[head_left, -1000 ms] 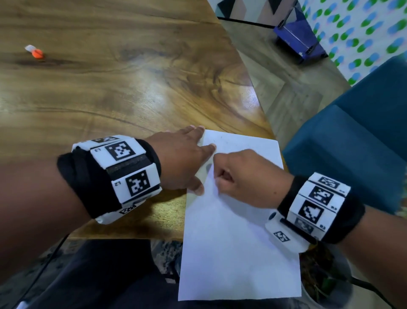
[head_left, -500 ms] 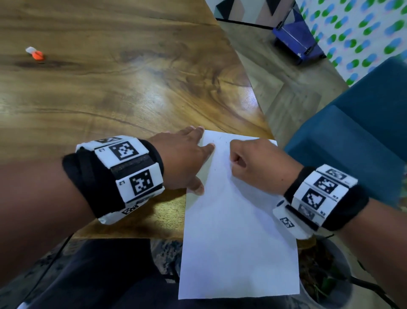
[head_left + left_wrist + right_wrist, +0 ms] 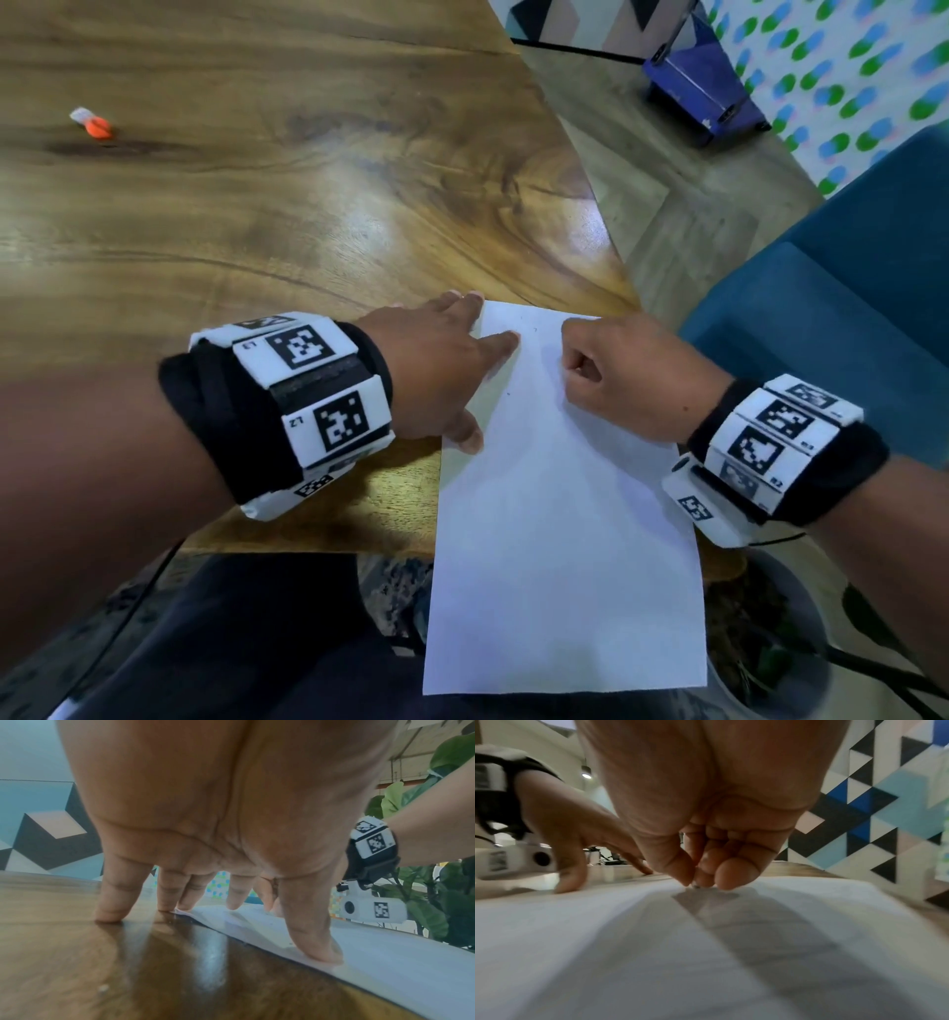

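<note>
free: table (image 3: 308,205) ahead | right: blue chair (image 3: 821,334) | far-left: orange item (image 3: 97,127) | left hand (image 3: 436,375), right hand (image 3: 631,380) close together

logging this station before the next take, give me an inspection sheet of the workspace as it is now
surface: wooden table, glossy, with glare near the middle
job's things: white paper lies flat at the near right corner, its near end overhanging the table edge
clutter: small orange and white thing far left on the table, apart from the paper
grips: left hand presses straight fingers across the paper's left edge, some on the wood; right hand sets curled fingertips on the paper near its far edge
cables: thin dark cable below the table's near edge, left
surroundings: blue seat to the right, potted plant below it, blue box on the floor, patterned wall
</note>
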Motion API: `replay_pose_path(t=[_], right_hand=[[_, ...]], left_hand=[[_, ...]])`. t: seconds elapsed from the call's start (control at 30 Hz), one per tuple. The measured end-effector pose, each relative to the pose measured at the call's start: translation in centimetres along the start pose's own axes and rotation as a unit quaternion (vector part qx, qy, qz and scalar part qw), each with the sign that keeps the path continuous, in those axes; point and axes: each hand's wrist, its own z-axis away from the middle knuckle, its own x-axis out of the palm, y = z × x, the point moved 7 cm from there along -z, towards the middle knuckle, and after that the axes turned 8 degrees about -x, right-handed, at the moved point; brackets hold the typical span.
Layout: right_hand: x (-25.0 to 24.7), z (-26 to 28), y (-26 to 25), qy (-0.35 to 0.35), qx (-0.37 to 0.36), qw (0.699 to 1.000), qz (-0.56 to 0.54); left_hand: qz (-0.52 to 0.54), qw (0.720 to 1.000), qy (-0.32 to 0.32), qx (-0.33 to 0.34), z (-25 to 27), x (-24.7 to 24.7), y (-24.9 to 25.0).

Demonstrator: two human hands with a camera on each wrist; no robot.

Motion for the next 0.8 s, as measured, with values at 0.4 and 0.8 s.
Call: replay_pose_path(t=[0.4,0.8], right_hand=[[-0.1,-1.1,2.4,0.002,0.041,0.999,-0.023],[-0.8,-0.3,2.7,0.032,0.054,0.996,-0.069]], left_hand=[[-0.015,1.0,-0.011,0.005,-0.2,0.0,0.2],[-0.042,0.999,-0.012,-0.01,0.7,-0.1,-0.5]])
